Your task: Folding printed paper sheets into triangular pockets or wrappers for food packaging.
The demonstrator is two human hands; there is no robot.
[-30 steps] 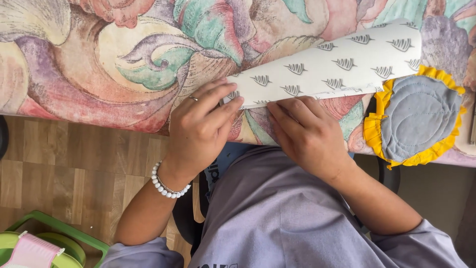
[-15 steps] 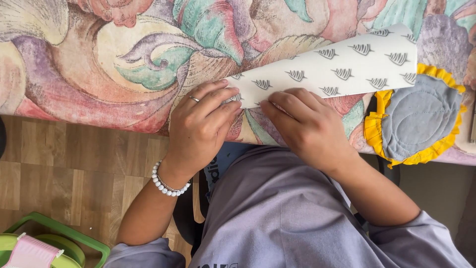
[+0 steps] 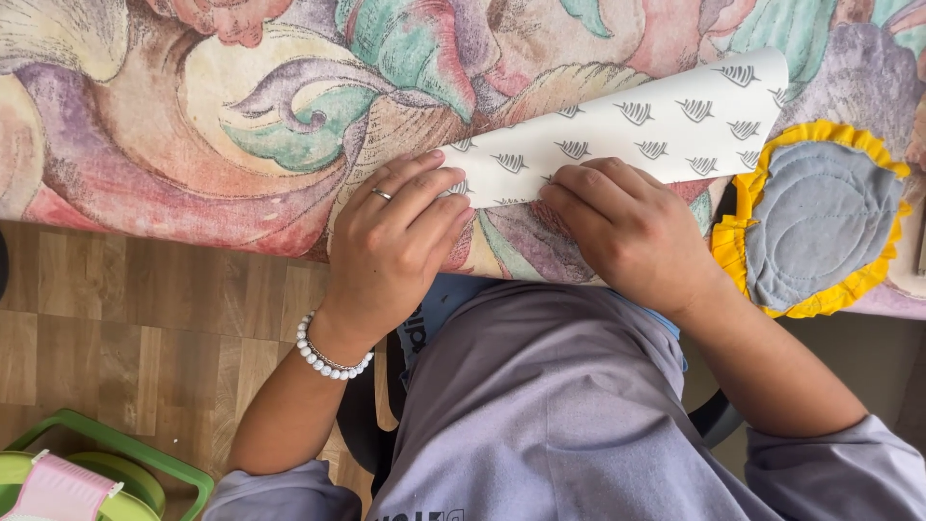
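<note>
- Head view, surroundings: a table covered by a floral cloth [image 3: 193,125] in pink, green and purple fills the upper part of the frame.
- A round grey quilted pad with a yellow frill [image 3: 820,232] lies on the cloth at the right edge, just beside the far corner of the paper.
- Wooden floor [image 3: 125,328] shows below the table edge on the left.
- A green plastic basket [image 3: 145,458] with a pink item inside sits on the floor at the lower left corner, well apart from the hands.
- The person's grey shirt [image 3: 540,415] fills the lower centre; nothing covers the hands.
- A white sheet of paper with small grey printed motifs [image 3: 656,125] lies slanted on the cloth, rising toward the upper right, its near edge under both hands.
- Left hand [image 3: 395,246]: fingers curled and pressed down on the lower left end of the paper; a ring on one finger, a white bead bracelet [image 3: 328,359] at the wrist.
- Right hand [image 3: 632,232]: fingers bent, knuckles up, fingertips pressing the paper's lower edge near its middle.
- Whether either hand pinches the paper or only presses it flat cannot be told.
</note>
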